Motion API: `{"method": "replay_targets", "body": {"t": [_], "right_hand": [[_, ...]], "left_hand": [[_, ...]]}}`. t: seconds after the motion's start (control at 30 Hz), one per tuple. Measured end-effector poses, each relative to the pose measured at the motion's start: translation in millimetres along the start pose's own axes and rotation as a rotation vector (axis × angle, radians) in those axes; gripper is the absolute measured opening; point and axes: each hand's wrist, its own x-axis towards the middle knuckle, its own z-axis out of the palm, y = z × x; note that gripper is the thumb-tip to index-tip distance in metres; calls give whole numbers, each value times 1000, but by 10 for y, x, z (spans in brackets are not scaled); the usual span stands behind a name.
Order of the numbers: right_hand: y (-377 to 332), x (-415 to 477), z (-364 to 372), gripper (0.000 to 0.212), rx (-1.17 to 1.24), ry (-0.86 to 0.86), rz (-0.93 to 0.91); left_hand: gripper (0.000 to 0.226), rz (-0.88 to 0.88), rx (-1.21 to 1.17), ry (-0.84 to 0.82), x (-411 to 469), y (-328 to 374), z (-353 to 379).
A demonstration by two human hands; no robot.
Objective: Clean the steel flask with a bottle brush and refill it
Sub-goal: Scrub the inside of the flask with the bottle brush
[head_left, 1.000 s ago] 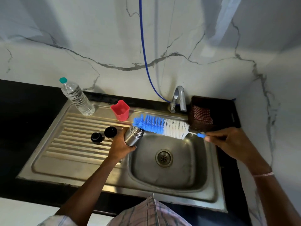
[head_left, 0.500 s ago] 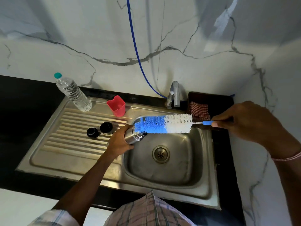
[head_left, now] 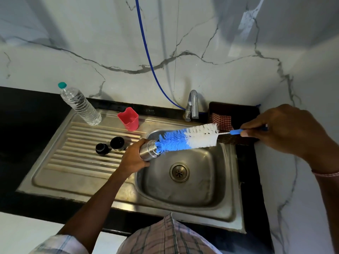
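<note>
at the bottom of the frame a checked shirt (head_left: 165, 239) hangs over the front rim of the stainless steel sink (head_left: 183, 197). just beyond, at mid-frame, the left hand (head_left: 134, 158) holds the small steel flask (head_left: 149, 150) tilted over the basin's left edge, its mouth facing right. its fingers (head_left: 138, 146) are wrapped tight round the flask body.

a second ago the blue tip of the blue-and-white bottle brush (head_left: 189, 139) lay across and above the flask's mouth. now the tip sits inside the threaded neck, with most of the bristles outside. the scrubbing looks to be only starting, with the refill yet to come.

at the right of the frame the right hand (head_left: 286, 131) pinches the brush's thin blue handle, its fingers (head_left: 247, 133) closed together on it.

left of the flask, two black caps (head_left: 102, 148) stand on the ribbed drainer. further back stand a red plastic cup (head_left: 128, 119) and a clear plastic water bottle (head_left: 80, 105), the likely refill source. the chrome tap (head_left: 192, 105) stands at the wall.
</note>
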Motion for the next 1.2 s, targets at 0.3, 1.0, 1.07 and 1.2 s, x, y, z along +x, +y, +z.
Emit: {"method": "replay_targets", "body": {"t": [0.3,1.0,1.07,1.2], "right_hand": [[8,-9,44,25,-14,-5,-90],[-330,61,457,25,-160,-144,-110],[-451,110,488,24,-194,-215,-122],[-726,224,543,18,-235,-332,-131]], "left_hand": [[86,-9,16,-4,7,63,-23],[81,85,130,-35,40,95,-102],[79,128,135,-31,38,122,-105],[74,211,146,-27,33,248,-52]]}}
